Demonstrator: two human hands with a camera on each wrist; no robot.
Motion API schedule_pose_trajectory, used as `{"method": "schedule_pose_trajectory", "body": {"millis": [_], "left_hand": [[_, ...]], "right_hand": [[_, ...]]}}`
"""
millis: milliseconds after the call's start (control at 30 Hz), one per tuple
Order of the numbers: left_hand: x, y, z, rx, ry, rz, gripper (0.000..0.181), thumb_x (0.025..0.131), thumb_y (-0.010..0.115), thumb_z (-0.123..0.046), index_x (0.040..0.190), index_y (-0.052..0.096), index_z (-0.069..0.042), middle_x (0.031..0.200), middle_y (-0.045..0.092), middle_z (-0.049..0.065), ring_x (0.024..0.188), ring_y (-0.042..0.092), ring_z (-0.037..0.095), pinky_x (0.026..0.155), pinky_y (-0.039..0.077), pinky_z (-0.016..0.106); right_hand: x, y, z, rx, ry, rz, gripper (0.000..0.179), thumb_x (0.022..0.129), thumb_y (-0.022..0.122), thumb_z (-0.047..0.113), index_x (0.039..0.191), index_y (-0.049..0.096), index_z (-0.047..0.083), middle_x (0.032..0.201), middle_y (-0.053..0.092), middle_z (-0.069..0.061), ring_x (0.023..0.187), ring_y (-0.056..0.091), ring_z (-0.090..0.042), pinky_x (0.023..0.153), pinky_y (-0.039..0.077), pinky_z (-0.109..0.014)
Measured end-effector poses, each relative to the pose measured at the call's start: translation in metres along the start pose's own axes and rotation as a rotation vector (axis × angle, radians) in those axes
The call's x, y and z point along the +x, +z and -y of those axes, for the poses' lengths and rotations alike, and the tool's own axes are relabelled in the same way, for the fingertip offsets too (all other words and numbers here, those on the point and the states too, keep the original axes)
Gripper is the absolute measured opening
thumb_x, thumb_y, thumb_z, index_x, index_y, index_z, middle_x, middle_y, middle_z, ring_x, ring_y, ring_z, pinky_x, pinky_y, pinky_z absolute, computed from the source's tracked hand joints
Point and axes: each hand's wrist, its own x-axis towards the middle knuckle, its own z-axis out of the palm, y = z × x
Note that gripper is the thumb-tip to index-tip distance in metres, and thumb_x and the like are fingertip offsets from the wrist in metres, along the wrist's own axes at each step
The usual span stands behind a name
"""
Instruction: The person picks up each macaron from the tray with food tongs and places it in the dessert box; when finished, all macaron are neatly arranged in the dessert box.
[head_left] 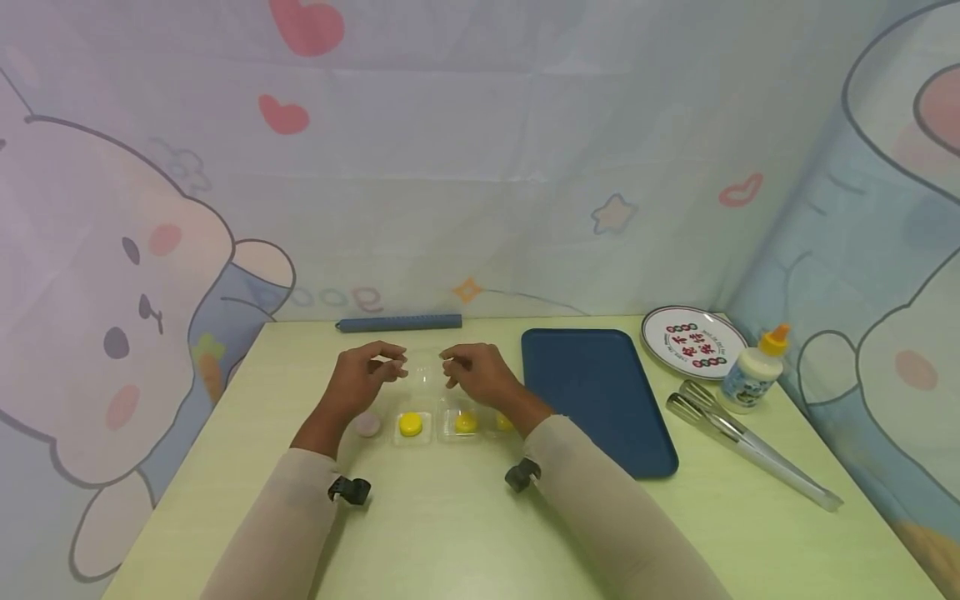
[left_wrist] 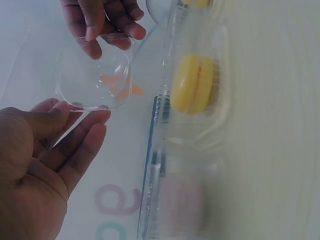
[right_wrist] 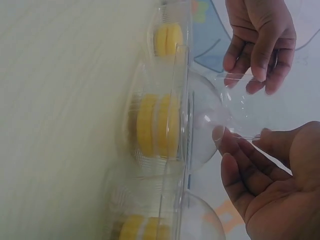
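Observation:
Between both hands, above the table, is a clear plastic lid, held by its opposite edges. My left hand pinches one edge with thumb and fingers; my right hand pinches the other. Below, a yellow macaron sits in a clear tray with no dome seen over it. A second yellow macaron lies to its right under a clear dome. Another yellow macaron is partly hidden by my right wrist. On the left, a pale pink macaron sits beside my left wrist.
A dark blue tray lies right of my right hand. Farther right are a printed plate, a glue-type bottle with a yellow cap and metal tongs. A blue-grey stick lies along the back edge.

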Motion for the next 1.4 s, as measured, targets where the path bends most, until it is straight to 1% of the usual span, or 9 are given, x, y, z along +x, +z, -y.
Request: {"method": "schedule_pose_trajectory", "body": {"millis": [200,367,567,733,867,967,1067,1200,1400], "left_hand": [[-0.003,-0.002,0.002,-0.105,-0.013,0.008,0.023,0.11,0.066,-0.011,0.129,0.074,-0.003,0.135,0.073,0.024,0.113,0.081,0.039,0.089,0.068,0.035],[-0.008,-0.004,-0.001,-0.154,-0.031,0.035,0.024,0.109,0.068,-0.015,0.126,0.075,0.0,0.135,0.073,0.027,0.117,0.078,0.046,0.094,0.067,0.035],[-0.016,-0.011,0.003,-0.116,-0.058,0.06,0.028,0.107,0.072,-0.023,0.127,0.078,-0.004,0.132,0.076,0.023,0.118,0.077,0.046,0.105,0.063,0.047],[-0.023,-0.018,0.011,-0.056,-0.058,0.117,0.035,0.106,0.074,-0.028,0.132,0.077,-0.004,0.134,0.078,0.018,0.123,0.077,0.038,0.112,0.057,0.06],[-0.026,-0.022,0.014,-0.038,-0.049,0.201,0.041,0.107,0.073,-0.027,0.139,0.072,-0.001,0.139,0.076,0.019,0.127,0.075,0.035,0.112,0.058,0.051],[-0.028,-0.025,0.014,-0.062,-0.051,0.263,0.045,0.107,0.073,-0.023,0.144,0.067,0.002,0.144,0.071,0.024,0.132,0.072,0.04,0.109,0.061,0.041],[-0.031,-0.027,0.014,-0.067,-0.056,0.305,0.05,0.107,0.073,-0.021,0.148,0.063,0.004,0.15,0.065,0.028,0.138,0.067,0.045,0.109,0.061,0.044],[-0.033,-0.028,0.014,0.007,-0.016,0.316,0.049,0.106,0.074,-0.023,0.148,0.064,0.0,0.154,0.063,0.025,0.146,0.058,0.049,0.118,0.051,0.061],[-0.039,-0.026,0.016,0.101,0.002,0.299,0.049,0.1,0.081,-0.025,0.145,0.069,-0.007,0.156,0.063,0.022,0.151,0.05,0.05,0.12,0.044,0.071]], "right_hand": [[-0.004,0.001,0.005,-0.029,0.021,-0.012,0.042,0.115,0.057,0.035,0.125,0.081,0.002,0.11,0.083,-0.018,0.098,0.081,-0.03,0.093,0.065,-0.046],[-0.008,0.002,0.007,-0.057,0.062,-0.011,0.05,0.114,0.055,0.046,0.121,0.083,0.004,0.103,0.085,-0.012,0.104,0.079,-0.028,0.098,0.062,-0.05],[-0.015,0.005,0.008,-0.053,0.034,0.006,0.045,0.111,0.06,0.047,0.116,0.085,0.01,0.107,0.084,-0.005,0.103,0.078,-0.023,0.097,0.063,-0.046],[-0.021,0.01,0.007,-0.024,0.038,0.049,0.039,0.109,0.065,0.047,0.12,0.082,0.014,0.125,0.08,-0.004,0.117,0.077,-0.024,0.104,0.062,-0.046],[-0.026,0.013,0.007,0.027,0.063,0.071,0.043,0.108,0.067,0.045,0.13,0.076,0.01,0.133,0.076,-0.007,0.129,0.074,-0.029,0.112,0.059,-0.047],[-0.029,0.014,0.006,0.054,0.035,0.09,0.045,0.108,0.069,0.041,0.135,0.072,0.005,0.135,0.074,-0.011,0.134,0.071,-0.032,0.116,0.056,-0.048],[-0.032,0.015,0.007,0.072,0.0,0.109,0.042,0.107,0.072,0.035,0.134,0.071,0.003,0.135,0.073,-0.013,0.135,0.07,-0.034,0.12,0.053,-0.047],[-0.035,0.017,0.009,0.084,-0.015,0.112,0.038,0.104,0.077,0.032,0.132,0.071,0.006,0.138,0.073,-0.012,0.136,0.069,-0.034,0.121,0.052,-0.048],[-0.038,0.022,0.008,0.025,-0.023,0.112,0.048,0.1,0.082,0.032,0.139,0.071,0.007,0.15,0.069,-0.012,0.144,0.063,-0.033,0.124,0.049,-0.052]]}}
